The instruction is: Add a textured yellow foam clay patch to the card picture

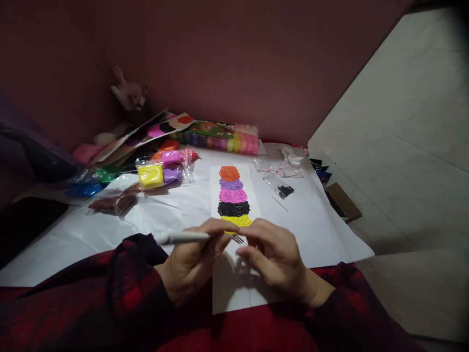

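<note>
My left hand (pixel 196 259) is closed around a fork (pixel 185 238) with a pale handle, its metal tines pointing right. Close by, my right hand (pixel 274 256) has thumb and forefinger apart, the forefinger's tip by the tines and the left fingertips. I see nothing held in it. Beneath both hands lies a white card (pixel 230 298) with textured clay bands stacked in a column: orange clay (pixel 229 173), purple clay (pixel 231 184), pink clay (pixel 233 196), black clay (pixel 233 209) and yellow clay (pixel 238 221). My hands partly cover the yellow band.
Bagged clay in several colours, including a yellow block (pixel 150 176) and a brown pack (pixel 113 203), lies left. A clay box (pixel 214 134) stands against the wall. Right are a small bag with black clay (pixel 280 188), a thin stick (pixel 280 204) and crumpled plastic (pixel 291 156).
</note>
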Demonstrator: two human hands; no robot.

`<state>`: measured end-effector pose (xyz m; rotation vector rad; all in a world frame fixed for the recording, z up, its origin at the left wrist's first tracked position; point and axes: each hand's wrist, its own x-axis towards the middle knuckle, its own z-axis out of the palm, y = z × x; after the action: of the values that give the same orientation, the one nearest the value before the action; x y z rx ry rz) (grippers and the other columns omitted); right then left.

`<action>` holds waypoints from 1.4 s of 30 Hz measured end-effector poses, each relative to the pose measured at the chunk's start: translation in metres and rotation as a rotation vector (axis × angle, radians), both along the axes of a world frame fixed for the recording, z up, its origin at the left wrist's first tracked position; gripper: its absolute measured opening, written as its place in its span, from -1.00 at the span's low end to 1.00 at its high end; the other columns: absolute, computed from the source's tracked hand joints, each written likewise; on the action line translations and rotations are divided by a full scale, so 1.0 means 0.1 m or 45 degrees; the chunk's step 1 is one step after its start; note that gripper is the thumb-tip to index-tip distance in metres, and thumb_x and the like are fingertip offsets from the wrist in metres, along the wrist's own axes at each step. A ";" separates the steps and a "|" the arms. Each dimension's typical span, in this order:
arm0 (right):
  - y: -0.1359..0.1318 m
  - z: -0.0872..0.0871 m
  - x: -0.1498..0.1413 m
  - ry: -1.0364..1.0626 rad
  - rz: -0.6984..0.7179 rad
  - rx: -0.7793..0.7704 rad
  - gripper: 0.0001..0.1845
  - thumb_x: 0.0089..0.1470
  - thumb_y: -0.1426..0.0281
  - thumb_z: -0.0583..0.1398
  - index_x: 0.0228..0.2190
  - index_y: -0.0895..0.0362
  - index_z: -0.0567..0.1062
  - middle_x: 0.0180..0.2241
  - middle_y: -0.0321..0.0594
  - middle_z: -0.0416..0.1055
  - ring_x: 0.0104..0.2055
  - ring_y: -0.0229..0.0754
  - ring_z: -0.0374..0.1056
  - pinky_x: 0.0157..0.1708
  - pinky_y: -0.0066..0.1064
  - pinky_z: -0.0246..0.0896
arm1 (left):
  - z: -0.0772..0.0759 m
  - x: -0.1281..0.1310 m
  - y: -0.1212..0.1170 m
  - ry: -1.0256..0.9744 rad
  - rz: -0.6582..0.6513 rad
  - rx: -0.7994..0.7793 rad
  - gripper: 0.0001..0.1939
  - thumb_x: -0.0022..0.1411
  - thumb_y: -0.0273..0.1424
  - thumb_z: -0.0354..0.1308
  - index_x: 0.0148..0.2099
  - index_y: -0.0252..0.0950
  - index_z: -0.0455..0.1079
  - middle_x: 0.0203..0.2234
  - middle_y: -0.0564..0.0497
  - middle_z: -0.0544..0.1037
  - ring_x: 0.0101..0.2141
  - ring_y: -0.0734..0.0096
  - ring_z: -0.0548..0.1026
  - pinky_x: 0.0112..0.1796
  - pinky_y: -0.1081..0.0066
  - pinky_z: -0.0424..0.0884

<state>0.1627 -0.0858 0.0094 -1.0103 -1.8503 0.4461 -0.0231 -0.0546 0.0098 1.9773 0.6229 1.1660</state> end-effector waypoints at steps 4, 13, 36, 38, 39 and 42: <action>-0.06 0.00 -0.03 -0.205 0.114 0.096 -0.89 0.12 0.52 0.13 -0.33 0.12 0.45 -0.52 -0.23 0.40 -0.48 -0.20 0.27 -0.50 -0.38 0.15 | 0.00 0.01 0.00 0.079 -0.280 0.122 -0.73 0.39 -0.34 -0.07 -0.09 -0.29 0.43 -0.49 -0.04 0.53 -0.49 0.44 0.48 -0.47 0.50 0.37; 0.00 -0.07 0.03 0.117 -0.411 -0.096 -0.94 0.16 0.47 0.12 -0.35 0.08 0.36 -0.51 -0.32 0.35 -0.50 -0.27 0.30 -0.51 -0.44 0.23 | -0.08 0.06 -0.11 0.357 0.077 0.515 -0.85 0.34 -0.41 0.02 -0.06 -0.32 0.26 -0.58 0.09 0.42 -0.61 0.48 0.35 -0.56 0.48 0.25; 0.12 -0.13 -0.11 0.012 -0.464 -0.415 -0.89 0.14 0.39 0.13 -0.40 0.14 0.40 -0.55 -0.30 0.38 -0.53 -0.26 0.32 -0.50 -0.45 0.23 | -0.15 0.12 -0.12 1.002 -0.275 0.834 -0.94 0.19 -0.55 0.01 -0.29 -0.32 0.25 -0.53 0.01 0.43 -0.60 0.36 0.35 -0.62 0.38 0.21; 0.12 -0.13 -0.11 -0.027 -0.475 -0.410 -0.89 0.14 0.40 0.13 -0.41 0.14 0.40 -0.55 -0.30 0.37 -0.55 -0.26 0.30 -0.52 -0.46 0.21 | -0.15 0.12 -0.12 1.007 -0.280 0.835 -0.94 0.18 -0.56 0.00 -0.30 -0.32 0.25 -0.53 0.01 0.43 -0.60 0.37 0.35 -0.62 0.39 0.21; 0.12 -0.13 -0.11 -0.047 -0.482 -0.406 -0.89 0.14 0.40 0.12 -0.42 0.14 0.40 -0.56 -0.30 0.36 -0.56 -0.27 0.28 -0.53 -0.46 0.20 | -0.15 0.12 -0.12 1.004 -0.279 0.835 -0.93 0.17 -0.56 0.00 -0.30 -0.33 0.26 -0.54 0.01 0.43 -0.60 0.37 0.34 -0.62 0.39 0.21; 0.12 -0.13 -0.12 -0.104 -0.506 -0.381 -0.88 0.13 0.42 0.11 -0.43 0.14 0.40 -0.58 -0.32 0.32 -0.59 -0.29 0.22 -0.57 -0.47 0.15 | -0.14 0.12 -0.12 1.009 -0.280 0.834 -0.93 0.15 -0.56 0.02 -0.29 -0.33 0.27 -0.53 0.01 0.43 -0.60 0.35 0.35 -0.63 0.37 0.22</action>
<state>0.1509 -0.0735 -0.0034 -1.5821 -1.6248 0.4516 -0.0113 -0.0664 -0.0044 3.0133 0.3925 0.4257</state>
